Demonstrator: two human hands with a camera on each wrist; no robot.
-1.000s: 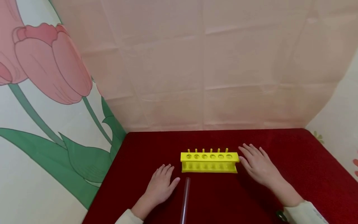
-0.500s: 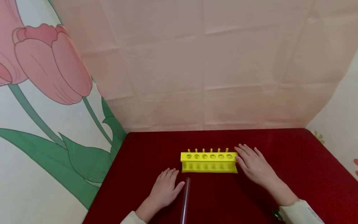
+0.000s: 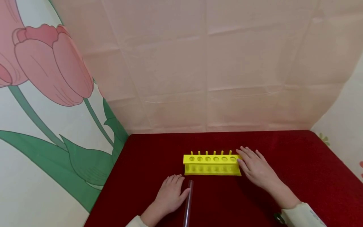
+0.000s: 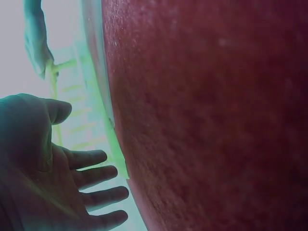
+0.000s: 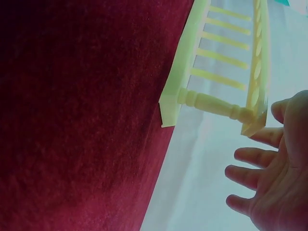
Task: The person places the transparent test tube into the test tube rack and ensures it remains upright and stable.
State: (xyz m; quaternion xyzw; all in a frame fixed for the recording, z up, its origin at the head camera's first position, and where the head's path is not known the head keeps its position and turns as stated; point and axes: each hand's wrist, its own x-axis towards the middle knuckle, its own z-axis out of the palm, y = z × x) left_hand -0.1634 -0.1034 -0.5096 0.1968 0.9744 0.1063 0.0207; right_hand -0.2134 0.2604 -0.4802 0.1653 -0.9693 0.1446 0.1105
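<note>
A yellow test tube rack (image 3: 212,159) stands upright, with a row of round holes in its top plate and short pegs at the back. My right hand (image 3: 256,168) is at the rack's right end. In the right wrist view its fingers (image 5: 245,175) are extended and the index fingertip meets the corner of the top plate. A clear tube (image 3: 187,205) lies in front of the rack, its near end cut off by the frame. Beside it is my left hand (image 3: 170,195), palm down, fingers extended, thumb at the tube's edge. The left palm (image 4: 43,187) shows nothing held.
A dark red cloth covers the table (image 3: 150,151). A pale creased sheet (image 3: 181,78) hangs behind it, and a tulip-printed panel (image 3: 51,63) borders the left. A small dark green ring-like item (image 3: 279,218) is by the right cuff.
My left hand has slid right and slightly toward me, up to the tube. My right hand has moved left onto the rack's end. Rack and tube are practically where they were.
</note>
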